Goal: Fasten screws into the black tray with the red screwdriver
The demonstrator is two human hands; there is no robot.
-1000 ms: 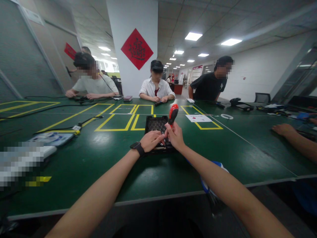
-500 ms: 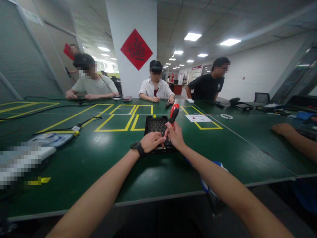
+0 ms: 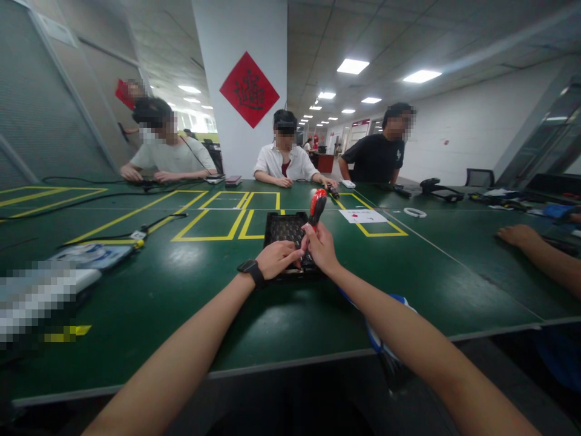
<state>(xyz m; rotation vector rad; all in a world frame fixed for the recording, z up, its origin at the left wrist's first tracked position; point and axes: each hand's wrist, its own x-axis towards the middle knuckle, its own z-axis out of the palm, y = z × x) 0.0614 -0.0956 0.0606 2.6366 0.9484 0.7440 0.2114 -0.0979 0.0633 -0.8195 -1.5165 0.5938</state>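
Note:
My right hand point(image 3: 323, 247) is closed round a screwdriver with a red and black handle point(image 3: 316, 208), held nearly upright with its tip down at the near edge of a black tray-like device point(image 3: 284, 229). My left hand point(image 3: 278, 258), with a black watch on the wrist, rests on the near left part of that device, its fingers curled and pinched close to the screwdriver's tip. What the fingers pinch is too small to make out. The device lies on a green table point(image 3: 181, 284) in front of me.
Three people sit or stand at the table's far side. Another person's arm point(image 3: 540, 253) lies on the table at the right. Yellow tape boxes point(image 3: 213, 221), a cable, a white paper point(image 3: 363, 216) and a blurred box point(image 3: 40, 297) at the left lie around.
My hands have hardly moved; the screwdriver handle has tilted slightly. The person in white across the table has stretched an arm out to the right with a dark tool.

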